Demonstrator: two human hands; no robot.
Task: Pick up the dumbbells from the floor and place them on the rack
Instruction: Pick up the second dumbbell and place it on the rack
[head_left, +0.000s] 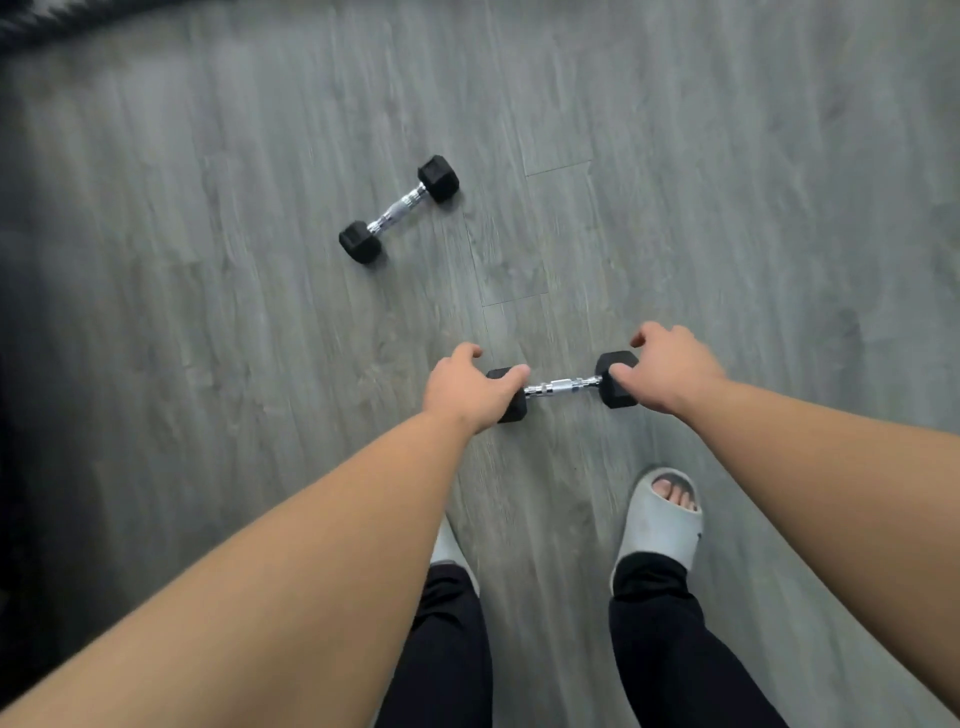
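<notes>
Head view, looking straight down — nearest are two dark trouser legs and a grey slide (662, 519) on the right foot, planted on the grey plank floor (727, 208). Just beyond the toes lies the near dumbbell (561, 387), crosswise, chrome handle bare in the middle. Both arms are stretched down to it. The left hand (467, 389) covers its left head, fingers curled over the top; the right hand (670, 366) sits on its right head, fingers draped over the rubber. Neither hand is clamped yet — fingers loosely spread, and whether they truly touch the heads or hover just above, I cannot tell. The weight looks to be lying on the floor.

Beyond and to the left of the near dumbbell, well apart, lies the far dumbbell (399, 210), angled, untouched. No rack in sight.

The danger here: a lift by the hex heads rather than the handle gives a poor hold — one head could slip out and drop towards that open-toed slide. Blur in the picture suggests the head is moving, so the reach may land off-centre.
</notes>
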